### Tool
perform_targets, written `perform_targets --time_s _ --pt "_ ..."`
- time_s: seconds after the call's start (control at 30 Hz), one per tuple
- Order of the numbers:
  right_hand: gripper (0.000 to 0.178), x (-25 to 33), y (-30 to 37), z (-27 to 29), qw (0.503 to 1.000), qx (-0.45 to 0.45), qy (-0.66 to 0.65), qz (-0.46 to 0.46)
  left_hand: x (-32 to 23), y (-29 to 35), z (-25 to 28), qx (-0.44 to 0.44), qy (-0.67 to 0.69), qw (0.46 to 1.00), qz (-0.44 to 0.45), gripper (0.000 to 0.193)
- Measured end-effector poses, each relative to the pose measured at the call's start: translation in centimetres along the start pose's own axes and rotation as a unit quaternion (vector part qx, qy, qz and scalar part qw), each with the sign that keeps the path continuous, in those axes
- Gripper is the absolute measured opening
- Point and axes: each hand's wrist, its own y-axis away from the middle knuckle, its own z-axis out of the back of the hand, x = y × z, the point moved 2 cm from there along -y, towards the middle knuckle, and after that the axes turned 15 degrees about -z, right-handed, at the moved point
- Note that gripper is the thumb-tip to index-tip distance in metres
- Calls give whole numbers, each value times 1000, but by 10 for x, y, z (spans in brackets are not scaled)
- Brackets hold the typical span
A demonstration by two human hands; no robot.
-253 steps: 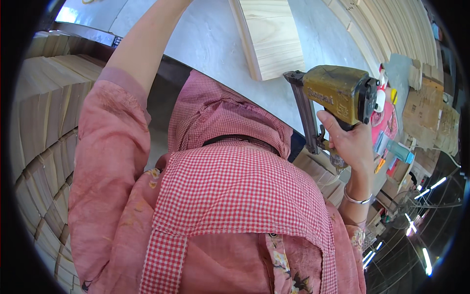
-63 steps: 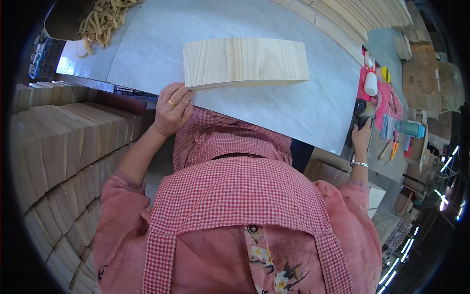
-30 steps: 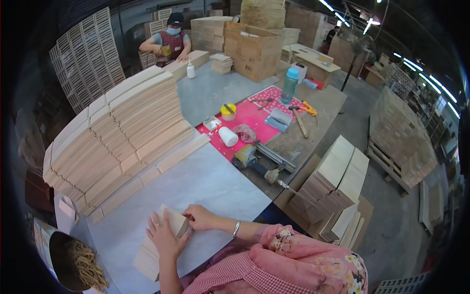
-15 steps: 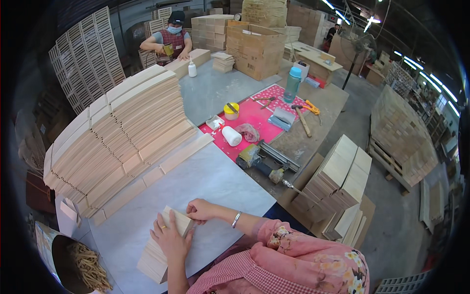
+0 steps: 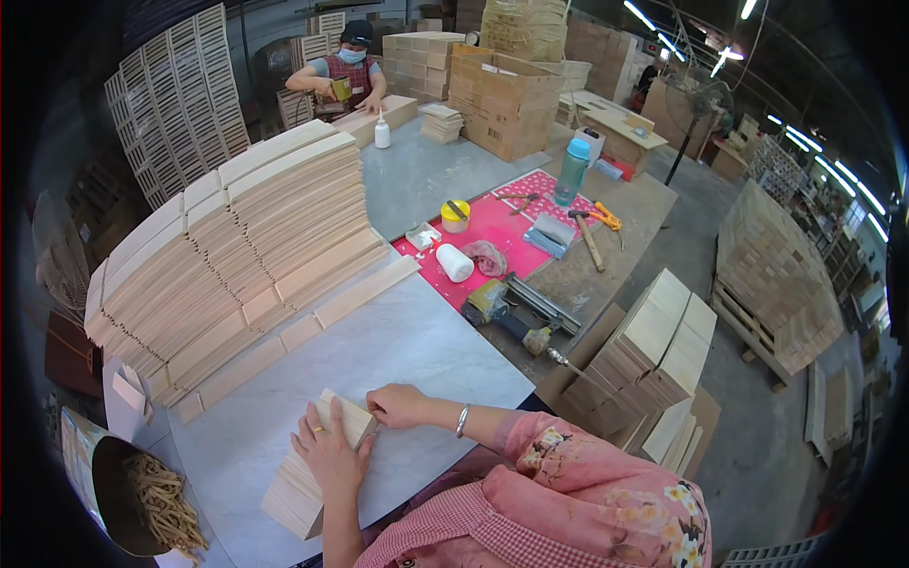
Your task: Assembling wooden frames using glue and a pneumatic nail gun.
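A small stack of pale wooden strips (image 5: 292, 496) lies at an angle on the near edge of the white table. Over its upper part rests my left hand (image 5: 333, 456), its fingers across the stack and its thumb along the near side, holding it. At the stack's right end is my right hand (image 5: 400, 405), a bracelet on its wrist. Its fingers are curled together against that end; whatever they pinch is hidden. Behind the hands, single wooden strips (image 5: 301, 331) form a row along the foot of a tall pile of strips (image 5: 275, 213).
A bin of wood offcuts (image 5: 161, 502) stands at the lower left. On the adjoining bench are a nail gun (image 5: 502, 312), white bottle (image 5: 454, 263), hammer (image 5: 587, 241) and blue water bottle (image 5: 572, 173). Boxed boards (image 5: 653, 331) stand at right. A co-worker (image 5: 352, 76) holds a power tool.
The view has shifted slightly. My left hand keeps its place on the stack; my right fingers stay at its end with only a slight shift.
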Motion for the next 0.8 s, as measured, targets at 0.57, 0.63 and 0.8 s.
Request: perform_targets --time_s 0.57,0.63,0.8 --pt "54 -7 25 -13 993 -30 -94 61 1 5 -3 -14 -1 1000 -10 88" --pt "53 -7 24 -10 994 -27 -94 55 1 3 -3 -17 -3 1000 -10 88" --pt "48 -9 20 -4 995 -14 -79 62 0 1 -3 -4 -7 1000 -7 89"
